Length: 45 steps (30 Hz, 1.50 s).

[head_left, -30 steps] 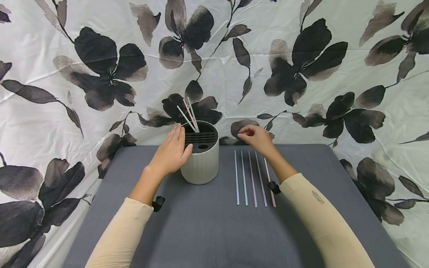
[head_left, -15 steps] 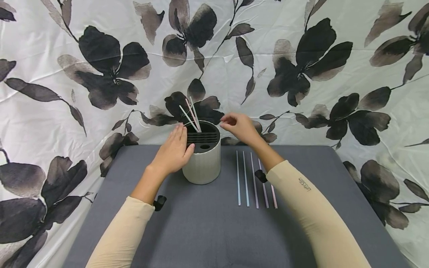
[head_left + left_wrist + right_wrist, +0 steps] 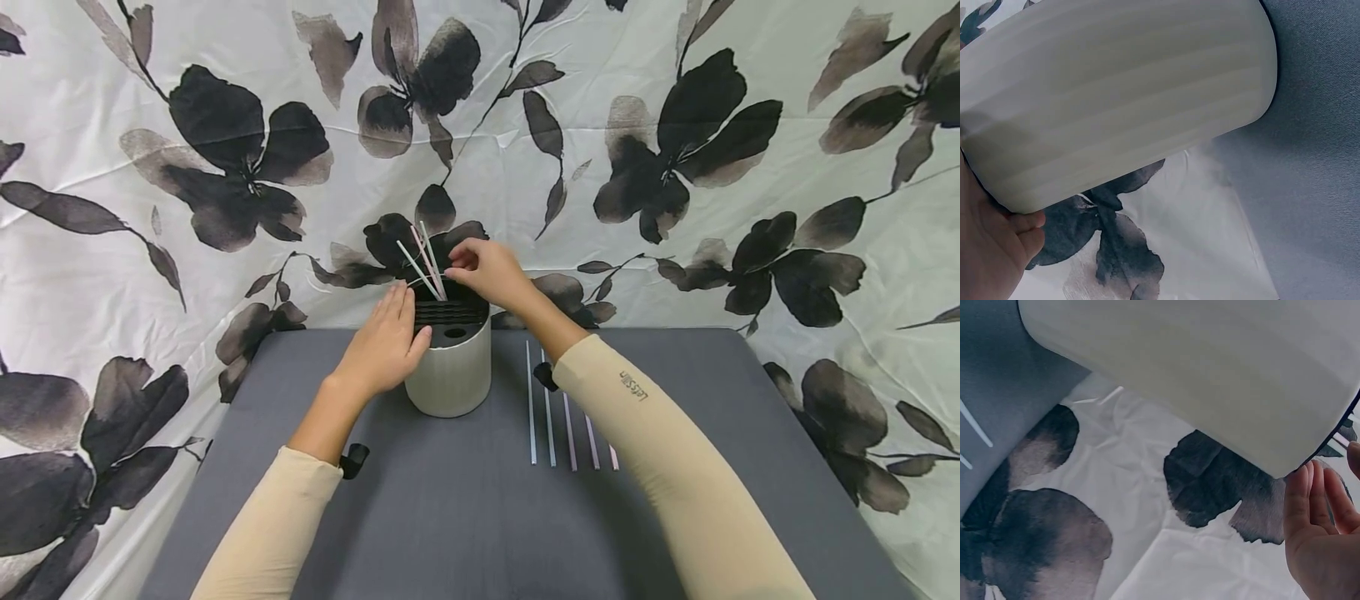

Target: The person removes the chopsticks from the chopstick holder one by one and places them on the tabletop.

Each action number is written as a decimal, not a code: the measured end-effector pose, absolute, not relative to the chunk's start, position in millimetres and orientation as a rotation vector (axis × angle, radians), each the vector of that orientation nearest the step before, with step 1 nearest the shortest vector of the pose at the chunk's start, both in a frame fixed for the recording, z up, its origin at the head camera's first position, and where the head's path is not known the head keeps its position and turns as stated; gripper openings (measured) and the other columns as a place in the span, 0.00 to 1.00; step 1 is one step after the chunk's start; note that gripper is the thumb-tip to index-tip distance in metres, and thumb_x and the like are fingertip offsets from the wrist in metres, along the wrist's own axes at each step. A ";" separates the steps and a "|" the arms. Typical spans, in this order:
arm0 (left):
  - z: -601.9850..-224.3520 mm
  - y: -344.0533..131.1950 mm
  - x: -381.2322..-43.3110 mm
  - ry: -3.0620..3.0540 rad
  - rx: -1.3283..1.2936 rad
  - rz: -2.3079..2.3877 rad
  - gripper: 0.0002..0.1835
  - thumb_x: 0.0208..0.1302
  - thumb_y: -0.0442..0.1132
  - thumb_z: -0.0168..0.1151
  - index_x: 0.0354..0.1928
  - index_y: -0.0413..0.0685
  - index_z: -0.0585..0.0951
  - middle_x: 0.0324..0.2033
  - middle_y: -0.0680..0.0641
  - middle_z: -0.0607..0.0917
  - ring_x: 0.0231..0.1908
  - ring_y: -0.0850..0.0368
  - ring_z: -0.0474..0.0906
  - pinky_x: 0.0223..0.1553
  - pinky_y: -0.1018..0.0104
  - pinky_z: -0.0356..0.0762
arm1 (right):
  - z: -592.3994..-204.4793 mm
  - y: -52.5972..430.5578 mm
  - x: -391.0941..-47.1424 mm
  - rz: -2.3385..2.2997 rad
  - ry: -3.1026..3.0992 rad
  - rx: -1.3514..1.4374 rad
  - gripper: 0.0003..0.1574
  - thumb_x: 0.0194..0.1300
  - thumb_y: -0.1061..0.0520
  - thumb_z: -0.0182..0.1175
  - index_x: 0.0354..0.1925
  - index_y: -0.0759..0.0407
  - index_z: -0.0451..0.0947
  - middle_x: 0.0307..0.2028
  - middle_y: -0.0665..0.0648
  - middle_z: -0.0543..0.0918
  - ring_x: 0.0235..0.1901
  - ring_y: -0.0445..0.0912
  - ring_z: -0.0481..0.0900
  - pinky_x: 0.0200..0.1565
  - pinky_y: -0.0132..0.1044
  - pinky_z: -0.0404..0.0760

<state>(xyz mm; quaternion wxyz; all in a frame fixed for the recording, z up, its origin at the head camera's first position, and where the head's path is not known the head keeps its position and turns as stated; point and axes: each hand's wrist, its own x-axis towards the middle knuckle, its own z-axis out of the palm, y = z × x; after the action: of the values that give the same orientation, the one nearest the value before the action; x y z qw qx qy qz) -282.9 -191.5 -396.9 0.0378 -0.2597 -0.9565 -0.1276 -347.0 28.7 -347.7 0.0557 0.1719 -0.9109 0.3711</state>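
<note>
A ribbed off-white utensil holder (image 3: 448, 383) with a black slotted insert stands upright at the back of the table. Three thin straws (image 3: 415, 265), two whitish and one pink, lean out of its rear compartment. My left hand (image 3: 381, 342) rests along the holder's left side, fingers straight, fingertips at the rim and thumb at the front edge. Over the back right of the rim is my right hand (image 3: 487, 271), its fingertips right beside the straws. In the right wrist view its fingers (image 3: 1298, 500) are at the rim, with the thumb apart from them.
Several pastel straws, among them a pale blue straw (image 3: 531, 408), lie side by side on the grey table (image 3: 450, 517) under the right forearm. A floral cloth (image 3: 517, 150) hangs directly behind the table's back edge.
My right hand has moved left, from above the loose straws to the straws in the holder. The left hand has stayed on the holder.
</note>
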 end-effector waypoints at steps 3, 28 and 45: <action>-398.5 -192.9 -285.3 -2.922 -0.801 -0.387 0.40 0.81 0.54 0.37 0.79 0.27 0.51 0.80 0.30 0.49 0.82 0.38 0.42 0.82 0.46 0.46 | -345.5 19.2 -354.0 1.092 -2.783 0.496 0.22 0.70 0.51 0.68 0.54 0.64 0.83 0.45 0.59 0.89 0.45 0.50 0.86 0.50 0.43 0.85; -402.0 -195.3 -297.2 -2.914 -0.825 -0.404 0.40 0.81 0.55 0.35 0.79 0.28 0.50 0.80 0.30 0.49 0.82 0.37 0.43 0.81 0.44 0.49 | -349.8 -8.9 -378.8 0.964 -2.851 0.419 0.14 0.69 0.49 0.68 0.33 0.57 0.79 0.31 0.54 0.82 0.32 0.48 0.77 0.36 0.37 0.73; -402.6 -194.7 -295.7 -2.919 -0.815 -0.402 0.40 0.81 0.54 0.35 0.79 0.28 0.49 0.81 0.30 0.48 0.82 0.39 0.41 0.82 0.46 0.46 | -349.1 -11.2 -380.5 1.040 -2.897 0.491 0.09 0.72 0.53 0.65 0.43 0.56 0.86 0.46 0.57 0.91 0.47 0.51 0.86 0.50 0.44 0.82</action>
<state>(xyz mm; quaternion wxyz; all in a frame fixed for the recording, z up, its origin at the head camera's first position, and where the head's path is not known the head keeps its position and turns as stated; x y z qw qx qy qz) -295.7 -194.7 -402.6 0.0423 -0.2665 -0.9539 -0.1312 -380.5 -11.2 -349.1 0.0126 0.1575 -0.9294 0.3336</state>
